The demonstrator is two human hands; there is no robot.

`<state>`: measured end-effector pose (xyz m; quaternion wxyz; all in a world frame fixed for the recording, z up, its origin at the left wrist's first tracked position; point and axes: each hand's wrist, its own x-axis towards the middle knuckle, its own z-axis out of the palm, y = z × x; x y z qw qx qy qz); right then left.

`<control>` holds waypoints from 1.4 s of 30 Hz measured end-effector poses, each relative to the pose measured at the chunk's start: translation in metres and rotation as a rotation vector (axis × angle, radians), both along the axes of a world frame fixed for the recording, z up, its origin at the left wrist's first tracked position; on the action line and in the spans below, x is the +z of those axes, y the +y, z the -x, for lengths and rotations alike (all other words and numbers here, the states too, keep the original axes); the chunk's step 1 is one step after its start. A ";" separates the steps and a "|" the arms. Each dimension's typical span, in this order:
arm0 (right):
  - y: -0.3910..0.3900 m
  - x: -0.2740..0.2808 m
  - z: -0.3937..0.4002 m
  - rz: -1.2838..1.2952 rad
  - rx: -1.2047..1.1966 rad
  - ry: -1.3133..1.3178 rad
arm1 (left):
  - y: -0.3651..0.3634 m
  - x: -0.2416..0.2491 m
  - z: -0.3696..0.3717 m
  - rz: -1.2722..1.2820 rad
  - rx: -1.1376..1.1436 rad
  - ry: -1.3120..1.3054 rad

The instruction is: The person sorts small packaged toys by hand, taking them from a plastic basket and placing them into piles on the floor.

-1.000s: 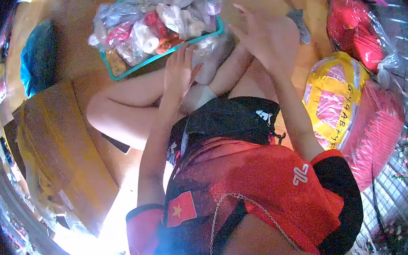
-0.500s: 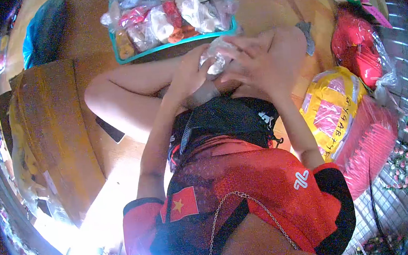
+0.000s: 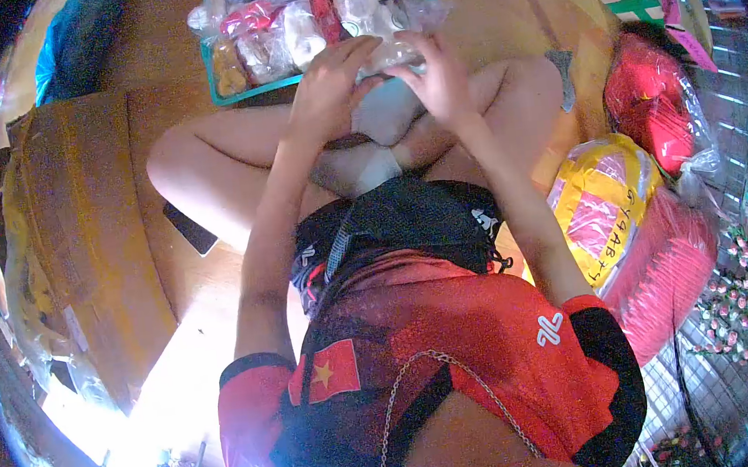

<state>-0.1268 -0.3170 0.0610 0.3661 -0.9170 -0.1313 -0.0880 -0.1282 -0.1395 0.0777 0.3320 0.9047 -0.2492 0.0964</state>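
My left hand [image 3: 333,84] and my right hand [image 3: 437,79] come together over the near edge of the teal basket [image 3: 252,92]. Pinched between their fingers is a small whitish item in clear plastic [image 3: 391,52]; blur hides its exact kind. Rows of similar plastic-wrapped bundles [image 3: 302,31], white, red and brown, fill the basket right behind the fingers. Both hands are closed at the fingertips, the thumbs pointing inward. Below them are my crossed legs, with white socks [image 3: 378,165] on the feet.
To the left stands a large brown cardboard box [image 3: 90,234], with a blue bag [image 3: 78,55] behind it. A yellow taped parcel [image 3: 600,198], a pink plastic-wrapped bundle [image 3: 670,263] and a red bagged item [image 3: 650,103] lie on the right. A dark flat object [image 3: 191,229] rests by my left knee.
Both hands have moved up and away from my lap to the basket's near edge, carrying the plastic-wrapped item. The view has shifted slightly.
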 end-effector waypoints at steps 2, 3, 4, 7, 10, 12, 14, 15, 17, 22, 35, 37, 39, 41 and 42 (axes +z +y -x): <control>0.011 -0.008 -0.008 0.016 0.015 -0.137 | 0.002 -0.010 -0.009 -0.069 0.021 0.002; 0.014 -0.011 -0.012 0.022 0.024 -0.206 | 0.005 -0.021 -0.014 -0.096 0.039 0.005; 0.013 -0.014 -0.016 0.009 0.070 -0.192 | 0.006 -0.026 -0.018 -0.124 0.059 0.010; 0.004 -0.016 -0.022 -0.007 0.166 -0.103 | 0.003 -0.037 -0.024 -0.233 0.121 -0.090; 0.001 -0.011 -0.027 0.021 0.166 0.012 | -0.003 -0.029 -0.025 -0.403 0.137 -0.103; 0.005 -0.014 -0.031 0.046 0.159 0.025 | -0.008 -0.026 -0.033 -0.473 0.171 -0.002; 0.008 -0.015 -0.035 0.016 0.161 0.004 | -0.007 -0.028 -0.040 -0.493 0.162 0.045; 0.009 -0.015 -0.037 0.001 0.161 -0.009 | -0.005 -0.029 -0.044 -0.478 0.135 0.038; 0.006 -0.017 -0.040 -0.016 0.197 -0.026 | -0.001 -0.030 -0.046 -0.429 0.094 0.024; -0.009 -0.015 -0.033 -0.141 0.194 0.114 | 0.007 -0.023 -0.039 -0.219 0.010 -0.022; -0.030 0.013 -0.019 0.025 0.284 0.076 | -0.004 -0.016 0.005 -0.144 0.020 -0.178; -0.026 0.016 -0.028 0.073 0.287 0.017 | -0.002 -0.011 -0.001 -0.074 0.062 -0.111; -0.018 0.014 -0.038 0.104 0.316 -0.010 | -0.001 -0.009 -0.009 -0.069 0.097 -0.035; -0.008 0.000 -0.040 0.217 0.277 -0.105 | 0.000 -0.010 -0.018 -0.129 0.130 0.054; -0.004 -0.008 -0.042 0.272 0.260 -0.153 | -0.001 -0.014 -0.023 -0.171 0.147 0.045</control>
